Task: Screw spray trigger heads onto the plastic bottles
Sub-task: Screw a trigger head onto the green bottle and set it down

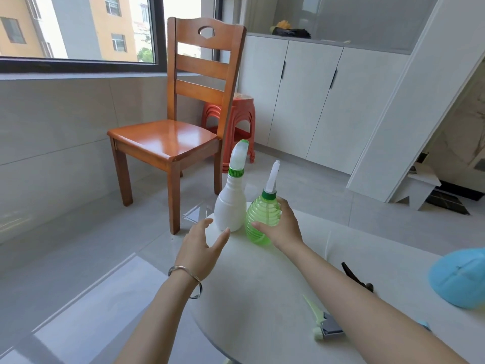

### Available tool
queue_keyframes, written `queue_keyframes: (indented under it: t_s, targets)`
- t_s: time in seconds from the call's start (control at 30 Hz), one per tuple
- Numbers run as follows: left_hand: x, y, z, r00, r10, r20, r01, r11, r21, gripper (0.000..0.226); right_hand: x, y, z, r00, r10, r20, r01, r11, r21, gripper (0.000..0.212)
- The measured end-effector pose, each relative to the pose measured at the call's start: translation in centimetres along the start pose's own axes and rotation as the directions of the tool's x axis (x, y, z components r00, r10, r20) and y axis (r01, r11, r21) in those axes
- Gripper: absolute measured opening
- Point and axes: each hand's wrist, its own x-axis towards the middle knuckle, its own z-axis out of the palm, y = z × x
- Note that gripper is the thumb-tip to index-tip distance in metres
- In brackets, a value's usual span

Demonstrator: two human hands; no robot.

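A white plastic bottle (229,210) stands upright near the far edge of the round white table (262,298), with a white spray trigger head (239,156) and green collar on its neck. Right beside it, touching, stands a ribbed green bottle (259,218) with a white trigger head (273,177) on a green collar. My right hand (284,224) wraps around the green bottle's right side. My left hand (202,244), fingers spread and holding nothing, hovers just in front of the white bottle's base.
A loose pale green trigger head (322,324) lies on the table under my right forearm. A black object (357,277) and a blue rounded object (462,277) sit at the right. A wooden chair (170,143) and a red stool (236,122) stand beyond the table.
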Motion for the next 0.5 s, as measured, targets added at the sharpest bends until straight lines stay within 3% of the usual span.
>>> queue_keyframes:
  t_s: [0.37, 0.5]
  targets:
    - [-0.2, 1.3, 0.1, 1.0, 0.028, 0.003, -0.028, 0.999, -0.025, 0.059, -0.8, 0.1, -1.5, 0.999, 0.007, 0.037, -0.009, 0.999, 0.043, 0.09]
    - [-0.6, 2.4, 0.5, 0.999, 0.038, 0.011, -0.038, 0.999, -0.013, 0.06, -2.1, -0.2, -4.9, 0.999, -0.039, 0.024, 0.037, 0.994, 0.1, 0.082]
